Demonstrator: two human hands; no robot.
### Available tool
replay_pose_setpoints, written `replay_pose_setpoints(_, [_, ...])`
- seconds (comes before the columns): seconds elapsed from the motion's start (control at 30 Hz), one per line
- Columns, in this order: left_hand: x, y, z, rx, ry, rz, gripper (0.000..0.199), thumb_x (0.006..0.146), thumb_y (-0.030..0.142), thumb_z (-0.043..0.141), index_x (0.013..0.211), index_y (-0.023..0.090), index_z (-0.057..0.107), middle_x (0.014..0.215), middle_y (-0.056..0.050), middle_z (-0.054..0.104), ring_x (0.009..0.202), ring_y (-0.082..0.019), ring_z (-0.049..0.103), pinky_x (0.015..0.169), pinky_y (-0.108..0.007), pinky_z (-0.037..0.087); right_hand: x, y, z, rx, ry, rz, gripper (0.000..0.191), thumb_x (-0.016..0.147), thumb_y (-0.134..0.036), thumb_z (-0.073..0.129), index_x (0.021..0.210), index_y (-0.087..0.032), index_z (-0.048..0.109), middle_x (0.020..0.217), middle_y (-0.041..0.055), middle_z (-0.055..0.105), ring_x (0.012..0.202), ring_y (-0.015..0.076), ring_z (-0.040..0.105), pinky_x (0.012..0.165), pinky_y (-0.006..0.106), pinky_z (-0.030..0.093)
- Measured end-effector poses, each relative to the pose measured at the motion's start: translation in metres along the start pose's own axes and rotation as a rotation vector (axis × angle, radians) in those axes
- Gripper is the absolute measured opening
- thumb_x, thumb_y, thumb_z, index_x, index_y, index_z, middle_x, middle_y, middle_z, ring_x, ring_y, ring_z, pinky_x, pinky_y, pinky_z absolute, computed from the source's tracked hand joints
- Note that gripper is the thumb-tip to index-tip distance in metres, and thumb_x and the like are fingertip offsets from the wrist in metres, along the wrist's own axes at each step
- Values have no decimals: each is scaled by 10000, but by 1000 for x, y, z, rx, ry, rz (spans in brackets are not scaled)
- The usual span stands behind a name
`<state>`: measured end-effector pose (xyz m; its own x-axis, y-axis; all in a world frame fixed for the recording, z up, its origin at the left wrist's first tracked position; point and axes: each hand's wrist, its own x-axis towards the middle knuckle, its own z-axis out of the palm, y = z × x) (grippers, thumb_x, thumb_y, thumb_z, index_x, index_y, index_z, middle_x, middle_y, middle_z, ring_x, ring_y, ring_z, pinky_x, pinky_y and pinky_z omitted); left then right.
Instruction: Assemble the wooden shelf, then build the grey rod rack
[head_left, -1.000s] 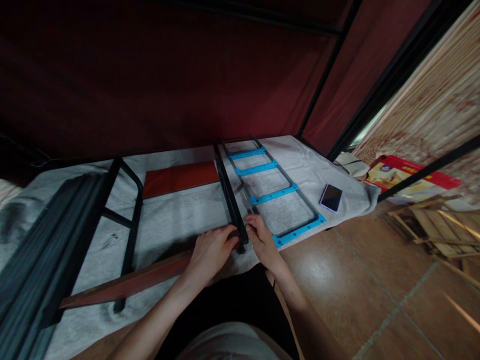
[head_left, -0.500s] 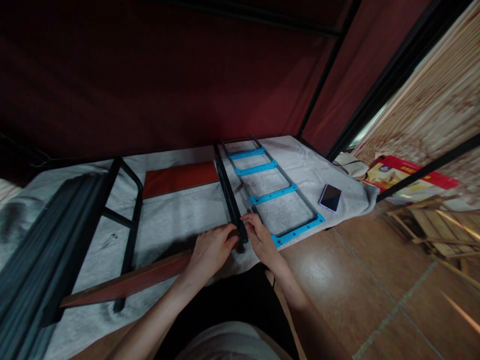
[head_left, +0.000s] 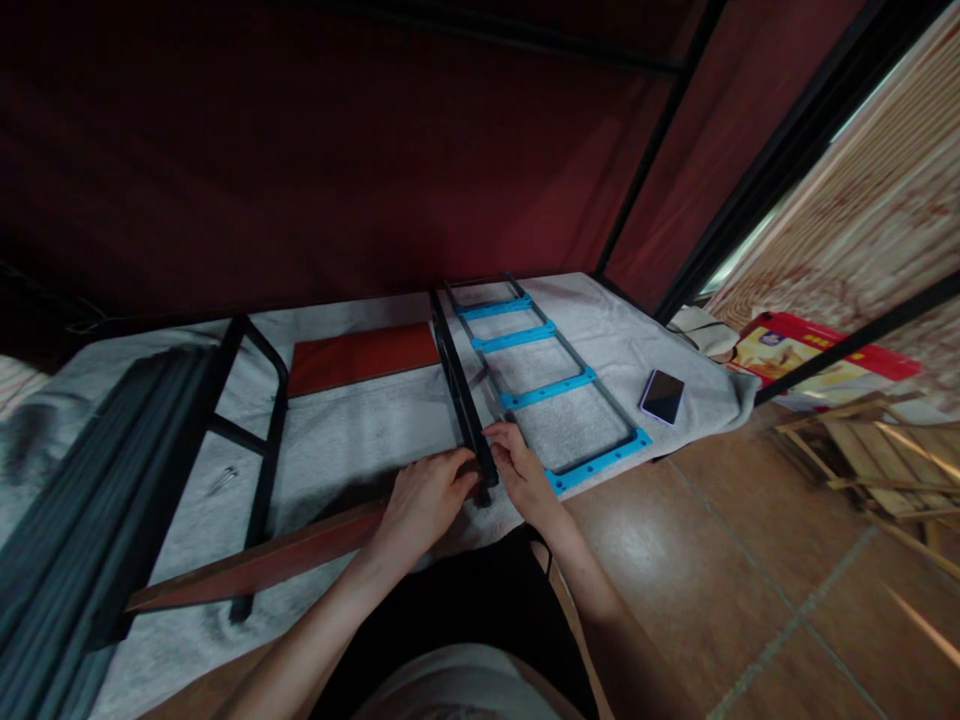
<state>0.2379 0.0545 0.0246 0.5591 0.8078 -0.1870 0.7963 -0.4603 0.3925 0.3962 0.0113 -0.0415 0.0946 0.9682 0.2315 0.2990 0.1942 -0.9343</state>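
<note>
My left hand (head_left: pixel 429 495) is closed around the right end of a reddish-brown board (head_left: pixel 270 568), where it meets a black metal side frame (head_left: pixel 459 390). On the frame's outer side, my right hand (head_left: pixel 525 485) has its fingers curled and pressed close to the bar. Anything pinched in those fingertips is too small or hidden to make out. The board runs left to a second black side frame (head_left: pixel 259 490). Between the two frames, at the back, another orange-red board (head_left: pixel 364 358) joins the right one.
Right of the frames lies a rack with blue crosspieces (head_left: pixel 514 338) on the grey cloth (head_left: pixel 585 310), near a phone (head_left: pixel 662 396). Small metal pieces (head_left: pixel 223 481) lie at left, beside a folded dark grey stack (head_left: pixel 112 470). Wooden slatted furniture (head_left: pixel 862 460) stands on the tiled floor.
The view has shifted very slightly. Both hands stay at the same joint, with almost no visible movement.
</note>
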Motion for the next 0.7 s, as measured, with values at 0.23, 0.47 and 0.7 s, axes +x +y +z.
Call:
replay_pose_setpoints(0.23, [1,-1,1,5,1,4,288,913,312,477,1124,270,669,1068,-24,745,976,-238,693,787,-304,478,3,0,1,-82,14,36,250,1004,-340,328,1176,-258,490,796,-14,512,708,152,530,678,282,430])
replay_pose_setpoints(0.47, [-1,-1,-1,-24,-2,16,290,919,312,466,1133,267,656,1090,-26,737,993,-229,686,805,-300,477,-4,-3,-6,-34,-28,-46,249,988,-281,364,1213,-246,464,922,18,548,872,166,564,804,310,459])
replay_pose_setpoints(0.7, [0,2,-2,14,-6,21,265,915,293,460,1083,252,661,1043,-42,742,964,-247,691,786,-320,481,4,-4,-3,-104,-47,-33,242,1001,-261,312,1184,-255,470,961,25,568,900,168,584,820,319,457])
